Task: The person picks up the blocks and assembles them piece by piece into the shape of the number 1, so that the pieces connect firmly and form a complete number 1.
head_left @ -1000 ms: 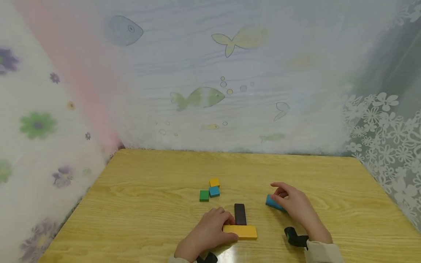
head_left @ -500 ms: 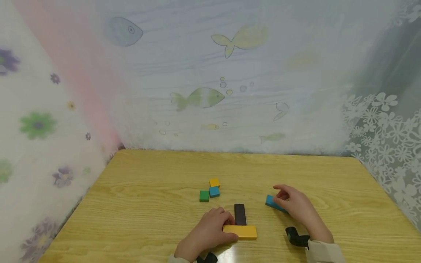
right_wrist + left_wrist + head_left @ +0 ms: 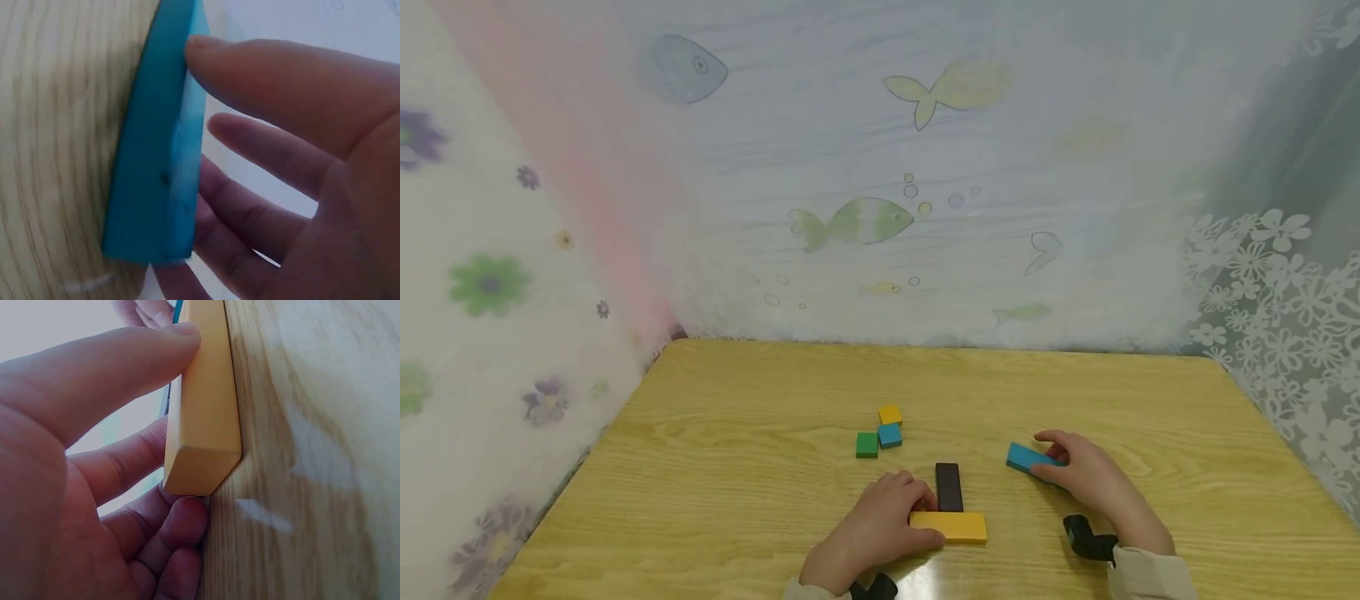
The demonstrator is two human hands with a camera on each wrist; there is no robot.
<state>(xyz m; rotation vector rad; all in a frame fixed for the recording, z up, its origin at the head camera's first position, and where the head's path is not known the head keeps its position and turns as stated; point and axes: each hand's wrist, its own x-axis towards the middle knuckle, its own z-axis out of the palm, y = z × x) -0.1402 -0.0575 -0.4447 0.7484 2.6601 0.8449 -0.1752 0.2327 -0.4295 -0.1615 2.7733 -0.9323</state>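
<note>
In the head view my left hand (image 3: 876, 521) holds the left end of a long yellow block (image 3: 961, 527), which lies flat on the table. Its thumb presses one long side and the fingers curl behind, as the left wrist view shows on the yellow block (image 3: 209, 394). A black block (image 3: 949, 487) stretches away from the yellow one's far side, forming a T. Farther right, my right hand (image 3: 1093, 483) grips a long blue block (image 3: 1024, 457) by its right part. The right wrist view has the thumb on one side of the blue block (image 3: 153, 144) and fingertips opposite.
Beyond the black block, three small square blocks cluster: green (image 3: 867, 445), blue (image 3: 890, 436) and yellow (image 3: 890, 415). The wooden table (image 3: 737, 467) ends at a fish-printed curtain (image 3: 850, 150) behind. Black wrist cameras sit below each hand.
My right hand has shifted a little right and nearer along the blue block, so more of its left part shows. The left hand, yellow block and black block stay in place.
</note>
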